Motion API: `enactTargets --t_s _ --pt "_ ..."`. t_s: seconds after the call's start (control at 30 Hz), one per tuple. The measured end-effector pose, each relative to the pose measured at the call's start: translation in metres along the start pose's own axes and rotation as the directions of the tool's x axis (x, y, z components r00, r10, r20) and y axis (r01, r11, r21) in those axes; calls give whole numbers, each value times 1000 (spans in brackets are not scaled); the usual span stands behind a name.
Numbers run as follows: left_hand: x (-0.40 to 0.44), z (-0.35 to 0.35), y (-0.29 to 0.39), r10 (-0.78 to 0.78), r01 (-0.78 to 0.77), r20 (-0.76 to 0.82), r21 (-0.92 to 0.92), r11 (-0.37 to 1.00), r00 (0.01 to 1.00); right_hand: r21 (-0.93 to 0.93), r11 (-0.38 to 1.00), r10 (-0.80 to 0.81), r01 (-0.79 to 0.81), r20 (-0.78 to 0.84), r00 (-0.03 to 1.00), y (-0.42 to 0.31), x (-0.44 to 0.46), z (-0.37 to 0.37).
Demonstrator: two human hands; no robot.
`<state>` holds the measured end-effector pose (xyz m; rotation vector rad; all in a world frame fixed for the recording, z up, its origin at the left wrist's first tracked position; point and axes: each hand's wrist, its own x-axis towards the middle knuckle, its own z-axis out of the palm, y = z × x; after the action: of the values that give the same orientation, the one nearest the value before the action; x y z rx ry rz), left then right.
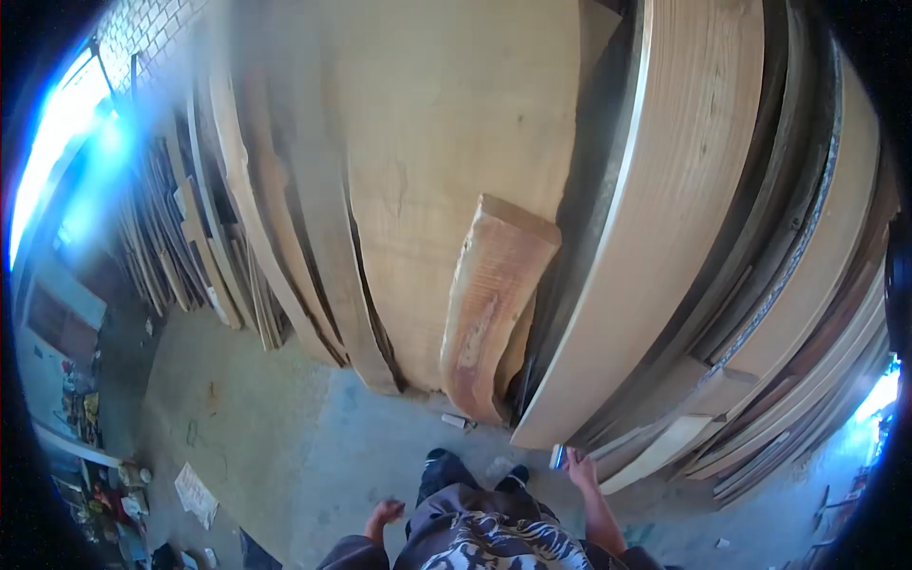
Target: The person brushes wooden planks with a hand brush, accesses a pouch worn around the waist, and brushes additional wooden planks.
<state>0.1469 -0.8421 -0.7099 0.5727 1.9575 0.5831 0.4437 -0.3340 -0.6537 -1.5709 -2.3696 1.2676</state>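
My right hand (581, 469) is closed around a small silvery-blue object (558, 458), whose kind I cannot make out. It is held low, near the bottom end of a long pale plank (655, 218) that leans upright. My left hand (388, 512) hangs beside my body over the floor, its fingers curled in with nothing visible in them. Ahead of me, a short reddish slab with a rough bark edge (489, 313) leans against a wide, tall wooden slab (456, 114).
More boards (275, 199) lean in a row on the left, and several others (807, 256) stand on the right. A paper sheet (196, 495) and a small scrap (454, 420) lie on the concrete floor (285, 446). Cluttered items (114, 503) sit at the lower left.
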Motion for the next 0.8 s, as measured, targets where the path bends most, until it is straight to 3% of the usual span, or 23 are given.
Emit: enactTargets --t_s 0.03,0.07,0.1,0.13,0.17,0.2,0.23,0.3,0.33,0.37,0.43,0.47,0.57,0.6,0.63,0.7,0.77,0.8 --pt "1 -8 -18 -276 305 138 -277 911 951 -24 1000 -8 8 -15 1000 7 -5 17" --pt "-3 -21 -24 -525 582 262 -473 661 810 -193 968 -179 162 -74 981 30 -13 42" --pt "4 -36 -23 -490 523 199 -456 720 849 -364 886 -347 289 -105 932 41 -12 64" --pt "13 -54 -24 -450 461 135 -434 774 883 -156 987 -52 36 -103 993 5 -35 59" --pt "28 -73 -26 -404 396 70 -406 823 912 56 971 236 -234 -35 971 -26 -58 60" --pt "49 -89 -34 -304 270 16 -503 821 953 44 980 200 -196 -103 974 -26 -66 80" --pt "77 -121 -36 -221 188 -37 -403 896 975 32 987 160 -157 -173 972 -6 -72 111" --pt "116 -155 -39 -61 41 -93 -203 978 994 66 944 330 -324 -140 933 -11 -88 144" --pt "139 -179 -36 346 -335 -213 89 938 914 77 912 410 -403 -122 904 -16 -90 150" --pt "151 -205 -26 708 -603 -201 398 691 678 156 920 372 -358 -69 926 -22 -89 157" --pt "193 -235 -13 473 -467 -298 96 879 829 326 905 280 -272 23 960 -35 -80 171" --pt "211 -252 -9 442 -459 -316 24 888 839 250 940 238 -230 -1 971 -57 -73 170" --pt "261 -300 12 614 -687 -380 -85 722 692 -33 992 116 -118 -42 992 -146 -55 136" --pt "254 -325 40 609 -578 -304 196 792 732 -57 996 59 -64 -80 995 -158 -41 131" --pt "231 -358 91 600 -451 -226 475 756 767 -75 997 -1 -7 -111 994 -167 -24 127" --pt "184 -409 195 621 -553 -386 283 784 682 52 994 -90 91 -20 996 -240 -5 93" --pt "177 -473 264 750 -613 -407 434 661 521 -82 986 -136 143 90 987 -315 17 59" --pt "175 -513 302 709 -569 -320 432 699 628 -158 953 -246 259 97 964 -350 23 42"
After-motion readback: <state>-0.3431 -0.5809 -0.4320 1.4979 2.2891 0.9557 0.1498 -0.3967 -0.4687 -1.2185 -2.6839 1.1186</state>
